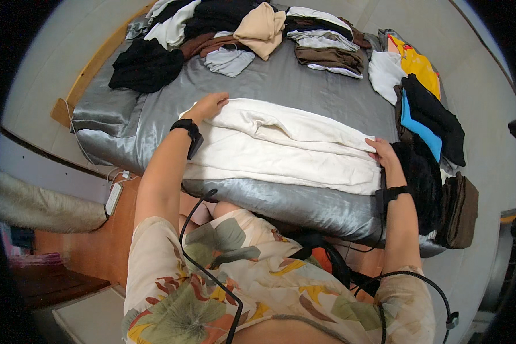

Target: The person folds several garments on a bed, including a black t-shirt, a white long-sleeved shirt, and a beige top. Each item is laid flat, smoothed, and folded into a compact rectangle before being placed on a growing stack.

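A long white garment lies spread across the near part of the bed, with a raised crease along its far half. I cannot tell whether it is trousers or a top. My left hand pinches its far left corner, fingers closed on the cloth. At the right end, my right hand grips the garment's far edge between thumb and fingers. Each wrist wears a black strap.
The grey satin bed bears a black clothing heap, a beige folded garment and a folded stack. On the right lie black-and-blue clothes and brown folded items. Black cables hang before me; a power strip is at left.
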Tool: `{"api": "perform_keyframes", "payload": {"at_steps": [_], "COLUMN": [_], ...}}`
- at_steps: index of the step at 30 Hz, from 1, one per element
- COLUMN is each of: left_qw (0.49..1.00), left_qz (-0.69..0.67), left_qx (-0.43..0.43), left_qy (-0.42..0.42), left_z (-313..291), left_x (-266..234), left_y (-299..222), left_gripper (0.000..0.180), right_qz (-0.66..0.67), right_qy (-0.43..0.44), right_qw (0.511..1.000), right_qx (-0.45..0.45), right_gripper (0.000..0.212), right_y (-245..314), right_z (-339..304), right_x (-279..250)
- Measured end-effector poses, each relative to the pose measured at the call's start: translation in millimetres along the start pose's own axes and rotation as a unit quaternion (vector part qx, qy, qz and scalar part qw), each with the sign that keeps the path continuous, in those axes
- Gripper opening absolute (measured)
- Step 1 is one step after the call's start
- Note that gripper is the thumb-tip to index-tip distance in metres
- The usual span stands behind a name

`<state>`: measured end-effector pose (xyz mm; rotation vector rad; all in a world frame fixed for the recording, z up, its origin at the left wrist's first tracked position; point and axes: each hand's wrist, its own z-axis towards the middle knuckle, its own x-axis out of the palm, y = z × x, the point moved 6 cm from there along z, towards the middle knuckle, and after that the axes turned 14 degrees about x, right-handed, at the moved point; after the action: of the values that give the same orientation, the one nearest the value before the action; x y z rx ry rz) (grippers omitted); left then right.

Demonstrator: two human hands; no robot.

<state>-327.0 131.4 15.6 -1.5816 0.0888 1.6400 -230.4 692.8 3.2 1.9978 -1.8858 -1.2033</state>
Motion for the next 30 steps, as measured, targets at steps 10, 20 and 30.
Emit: {"api": "perform_keyframes", "payload": {"at_steps": [10, 20, 30], "left_qw": [0.978, 0.952, 0.989], "left_qz": [-0.194, 0.202, 0.052], "left_qx": [-0.062, 0.127, -0.140], "left_qy": [0.038, -0.191, 0.011], "left_z": [-7, -28, -104], "left_x": [-20, -30, 10], "left_y": [7, -93, -113], "left_gripper": [0.030, 0.019, 0.051], "right_qz": [0.065, -0.283, -0.300], "right_qy": [-0.199, -0.327, 0.012], "right_qw": [0.947, 0.891, 0.781], "right_qx": [-0.245, -0.140, -0.548], "right_gripper": [0.024, 0.033, 0.012], "right_y": [24, -3, 6], "right_z": [16, 4, -165], "right_x": [-50, -10, 143]}}
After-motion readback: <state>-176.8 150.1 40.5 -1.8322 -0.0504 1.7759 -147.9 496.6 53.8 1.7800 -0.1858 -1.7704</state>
